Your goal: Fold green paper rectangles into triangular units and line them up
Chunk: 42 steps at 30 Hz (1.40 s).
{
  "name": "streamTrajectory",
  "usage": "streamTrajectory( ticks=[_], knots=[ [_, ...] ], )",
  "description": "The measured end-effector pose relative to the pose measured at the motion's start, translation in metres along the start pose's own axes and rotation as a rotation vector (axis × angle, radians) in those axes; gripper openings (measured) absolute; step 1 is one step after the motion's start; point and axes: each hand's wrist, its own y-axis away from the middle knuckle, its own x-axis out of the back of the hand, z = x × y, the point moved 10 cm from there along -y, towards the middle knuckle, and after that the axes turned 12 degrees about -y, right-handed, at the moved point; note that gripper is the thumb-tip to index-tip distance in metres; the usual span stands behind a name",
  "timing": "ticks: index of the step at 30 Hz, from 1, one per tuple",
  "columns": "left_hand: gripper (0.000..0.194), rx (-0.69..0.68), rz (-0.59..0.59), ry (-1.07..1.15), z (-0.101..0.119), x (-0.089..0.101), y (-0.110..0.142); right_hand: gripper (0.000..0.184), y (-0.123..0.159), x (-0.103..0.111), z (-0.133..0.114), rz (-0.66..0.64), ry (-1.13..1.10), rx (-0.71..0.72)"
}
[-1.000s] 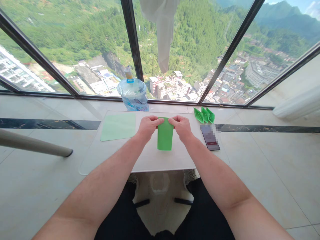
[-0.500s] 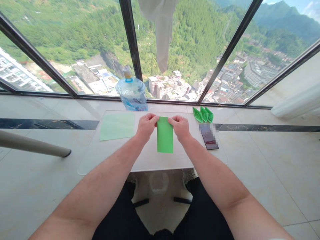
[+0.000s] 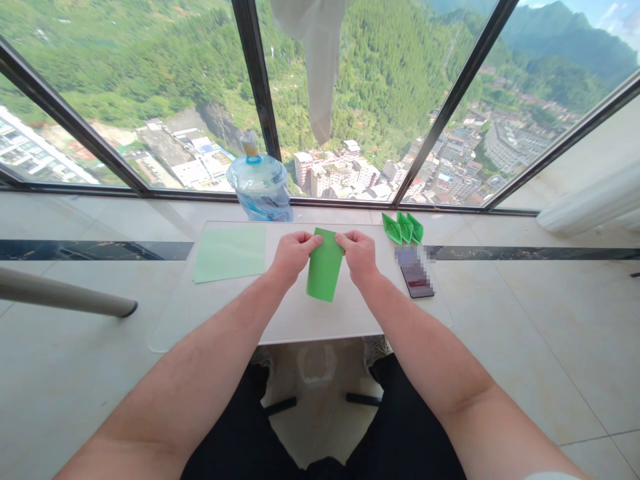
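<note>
A folded green sheet of paper (image 3: 325, 270) hangs between my hands over the white table (image 3: 280, 323), its lower end tilted to the left. My left hand (image 3: 293, 253) pinches its upper left corner between thumb and fingers. At the upper right corner, my right hand (image 3: 359, 253) grips it the same way. Pale green paper sheets (image 3: 230, 255) lie flat on the table's left part. Three folded green paper pieces (image 3: 403, 228) stand in a row at the back right corner.
A phone (image 3: 416, 275) lies on the table's right side, partly blurred out. Behind the table a large clear water jug (image 3: 260, 190) stands by the window. A grey pole (image 3: 65, 292) juts in from the left above the tiled floor.
The green paper was straight up and down and now tilts, its lower end swung left. Both hands keep their pinch on its top corners. The whole view has shifted slightly.
</note>
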Motion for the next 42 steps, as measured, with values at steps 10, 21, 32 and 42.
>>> streamTrajectory(
  ticks=[10, 21, 32, 42],
  knots=[
    [0.033, -0.029, -0.193, -0.35, 0.005, -0.01, 0.007, 0.026, 0.004, -0.021, 0.0, -0.38, 0.212, -0.165],
    [0.03, -0.038, -0.207, -0.44, 0.003, -0.011, 0.007, 0.023, -0.003, -0.006, -0.01, -0.208, 0.243, -0.042],
    [0.029, -0.029, -0.233, -0.454, 0.005, -0.01, 0.006, 0.028, -0.002, -0.007, -0.01, -0.261, 0.243, -0.091],
    [0.023, 0.027, -0.177, -0.469, 0.003, 0.02, -0.001, 0.032, -0.017, 0.02, -0.016, -0.161, 0.154, -0.062]
  ],
)
